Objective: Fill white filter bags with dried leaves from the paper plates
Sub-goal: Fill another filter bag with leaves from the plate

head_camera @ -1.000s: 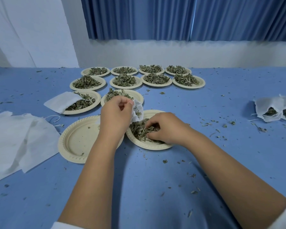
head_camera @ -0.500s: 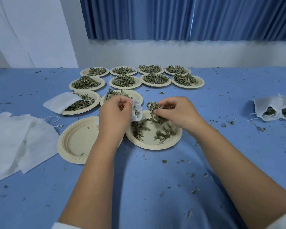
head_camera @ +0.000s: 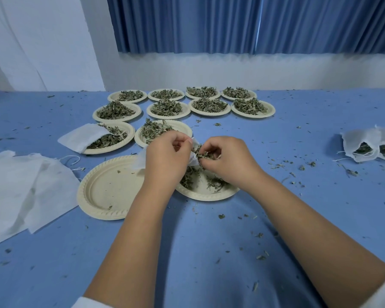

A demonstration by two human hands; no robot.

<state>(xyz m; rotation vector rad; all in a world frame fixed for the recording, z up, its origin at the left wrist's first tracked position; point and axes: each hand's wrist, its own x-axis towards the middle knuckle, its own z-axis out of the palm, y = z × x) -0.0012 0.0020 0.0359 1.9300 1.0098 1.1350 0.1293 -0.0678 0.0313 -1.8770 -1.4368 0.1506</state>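
Observation:
My left hand (head_camera: 166, 157) grips a white filter bag (head_camera: 193, 157) by its mouth, above a paper plate (head_camera: 206, 193) with a few dried leaves left on it. My right hand (head_camera: 228, 162) pinches a clump of dried leaves (head_camera: 201, 154) right at the bag's opening. Most of the bag is hidden behind my left hand; a corner of it shows to that hand's left. An empty paper plate (head_camera: 108, 187) lies to the left.
Several plates heaped with leaves (head_camera: 166, 107) stand in rows at the back. One plate (head_camera: 111, 138) has a white bag laid across it. Flat empty bags (head_camera: 20, 185) lie at the left edge; filled bags (head_camera: 369, 147) lie at the right. Leaf crumbs litter the blue table.
My right hand scooped leaves off the plate, lifted them and brought them left to the bag's mouth. My left hand kept holding the bag in place.

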